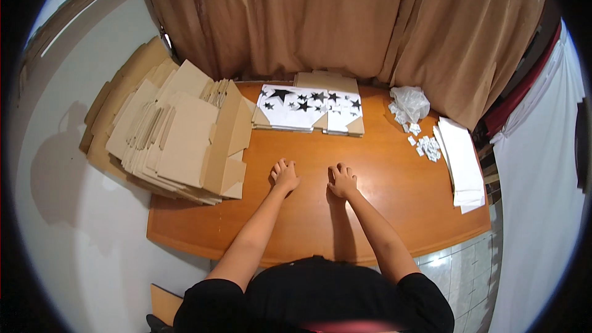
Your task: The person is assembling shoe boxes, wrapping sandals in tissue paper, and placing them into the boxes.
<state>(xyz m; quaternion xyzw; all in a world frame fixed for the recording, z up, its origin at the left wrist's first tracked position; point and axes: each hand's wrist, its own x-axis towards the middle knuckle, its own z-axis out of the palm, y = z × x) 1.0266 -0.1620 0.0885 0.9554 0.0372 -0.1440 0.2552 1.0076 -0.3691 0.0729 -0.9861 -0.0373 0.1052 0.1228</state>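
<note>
We had our left hand (pixel 285 177) and right hand (pixel 343 181) apart at the desk (pixel 308 222), the fingers of both loosely bent and released — whether they touched its top, we could not tell. The star-printed sheets (pixel 290 110) lay on flat cardboard (pixel 355 127) straight ahead of the fingers, near but untouched. The cardboard stack (pixel 185 139) stood left of the left hand; well off to the right — beyond the right hand — lay small white pieces (pixel 428 148), a plastic bag (pixel 412 103) and white sheets (pixel 461 166).
</note>
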